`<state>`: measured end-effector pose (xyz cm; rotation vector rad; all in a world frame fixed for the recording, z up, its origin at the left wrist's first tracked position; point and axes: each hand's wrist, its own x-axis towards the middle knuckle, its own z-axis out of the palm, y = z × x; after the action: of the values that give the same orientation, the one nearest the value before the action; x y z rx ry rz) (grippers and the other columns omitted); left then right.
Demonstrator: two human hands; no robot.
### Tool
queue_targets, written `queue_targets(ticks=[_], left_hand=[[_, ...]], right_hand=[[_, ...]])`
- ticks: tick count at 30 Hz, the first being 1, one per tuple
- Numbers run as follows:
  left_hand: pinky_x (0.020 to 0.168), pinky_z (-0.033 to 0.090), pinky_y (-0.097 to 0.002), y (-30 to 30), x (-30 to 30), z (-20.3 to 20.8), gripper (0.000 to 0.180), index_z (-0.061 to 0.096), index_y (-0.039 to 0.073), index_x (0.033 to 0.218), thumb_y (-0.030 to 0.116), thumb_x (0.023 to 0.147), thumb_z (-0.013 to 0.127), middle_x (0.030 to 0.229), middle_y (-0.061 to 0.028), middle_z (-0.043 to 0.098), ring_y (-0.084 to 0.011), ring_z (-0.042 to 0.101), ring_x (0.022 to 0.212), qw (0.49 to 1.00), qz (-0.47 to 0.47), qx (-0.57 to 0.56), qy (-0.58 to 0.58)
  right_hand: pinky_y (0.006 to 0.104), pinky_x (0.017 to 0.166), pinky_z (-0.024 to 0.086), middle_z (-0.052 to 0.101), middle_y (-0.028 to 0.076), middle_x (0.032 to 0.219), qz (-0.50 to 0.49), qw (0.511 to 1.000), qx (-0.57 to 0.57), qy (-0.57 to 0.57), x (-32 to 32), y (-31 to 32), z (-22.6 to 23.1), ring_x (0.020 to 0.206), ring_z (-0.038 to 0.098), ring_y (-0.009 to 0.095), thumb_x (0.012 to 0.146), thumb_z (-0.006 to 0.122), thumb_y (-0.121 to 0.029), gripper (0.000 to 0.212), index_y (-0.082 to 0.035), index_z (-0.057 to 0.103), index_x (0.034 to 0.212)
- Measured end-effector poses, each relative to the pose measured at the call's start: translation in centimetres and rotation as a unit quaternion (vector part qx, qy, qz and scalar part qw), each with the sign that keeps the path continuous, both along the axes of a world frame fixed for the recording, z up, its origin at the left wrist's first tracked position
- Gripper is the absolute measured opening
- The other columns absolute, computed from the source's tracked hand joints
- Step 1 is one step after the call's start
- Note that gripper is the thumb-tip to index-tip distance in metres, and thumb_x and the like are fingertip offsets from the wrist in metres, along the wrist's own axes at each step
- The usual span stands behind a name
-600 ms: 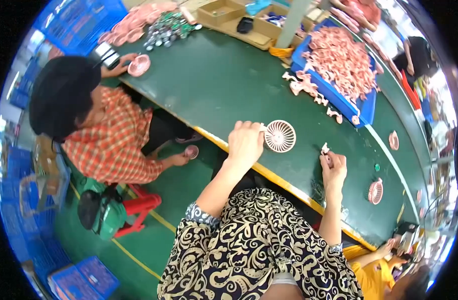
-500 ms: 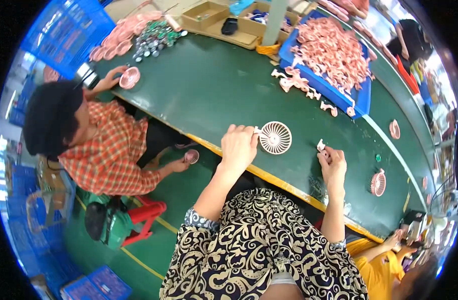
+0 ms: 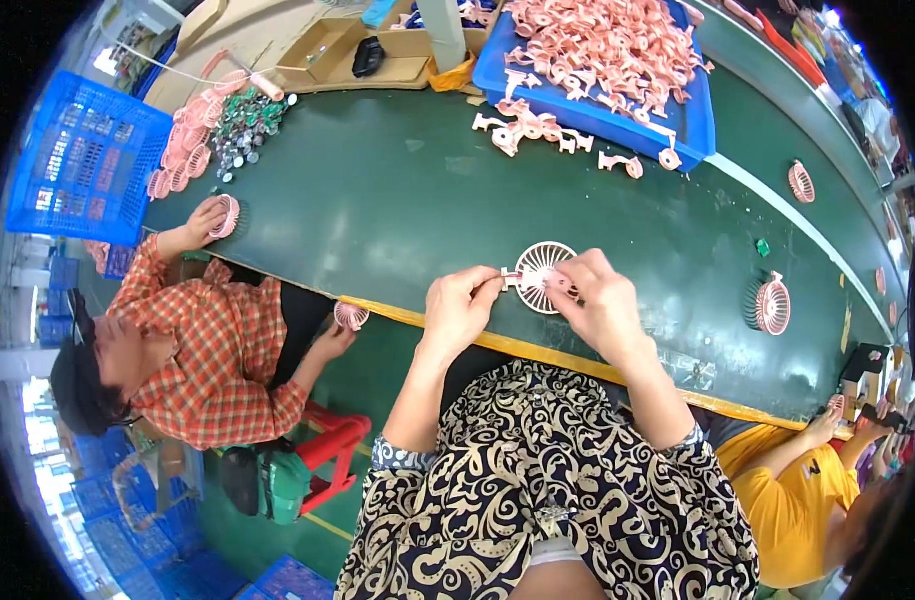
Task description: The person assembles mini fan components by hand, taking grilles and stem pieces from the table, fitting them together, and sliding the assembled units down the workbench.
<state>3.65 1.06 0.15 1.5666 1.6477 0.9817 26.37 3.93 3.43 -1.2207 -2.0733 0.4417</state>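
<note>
My left hand (image 3: 462, 308) pinches the short side tab of a round, pale pink fan guard (image 3: 537, 252) with slotted ribs. The guard is held over the green table near its yellow front edge. My right hand (image 3: 599, 305) is closed at the guard's right side, its fingertips over the hub. A small pink plastic piece is between those fingertips, mostly hidden by them. Further right, another pink fan guard (image 3: 773, 305) stands on the table.
A blue tray (image 3: 699, 148) heaped with pink brackets stands at the back, some brackets (image 3: 525, 128) spilling before it. A co-worker in a checked shirt (image 3: 202, 370) sits left, holding pink guards. A person in yellow (image 3: 792, 510) sits right. A green bit (image 3: 762, 247) lies on the table.
My right hand has moved left with the small pink piece, from beside the fan guard onto it. My left hand still holds the guard. The whole view has shifted.
</note>
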Motion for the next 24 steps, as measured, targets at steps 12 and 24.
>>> queue_targets(ticks=[12,24], left_hand=[[0.058,0.047,-0.0317,0.1,0.3,1.6,0.017,0.077,0.003,0.097,0.020,0.097,0.072,0.067,-0.0081,0.067,-0.0136,0.060,0.059,0.997,0.000,-0.049,0.059],[0.058,0.049,-0.0382,1.3,3.3,2.3,0.045,0.061,-0.002,0.119,0.032,0.094,0.075,0.062,-0.0092,0.062,-0.0243,0.062,0.054,0.988,0.035,-0.097,0.116]], right_hand=[[0.0410,0.066,0.058,0.060,0.010,0.091,0.029,0.993,0.007,-0.118,-1.8,0.8,-1.5,0.081,0.069,0.029,0.089,0.077,-0.014,0.013,-0.004,0.070,0.096],[0.0359,0.058,0.058,0.056,0.011,0.090,0.041,0.982,-0.027,-0.181,-2.0,1.2,-1.7,0.078,0.069,0.025,0.081,0.072,-0.009,0.012,-0.004,0.063,0.086]])
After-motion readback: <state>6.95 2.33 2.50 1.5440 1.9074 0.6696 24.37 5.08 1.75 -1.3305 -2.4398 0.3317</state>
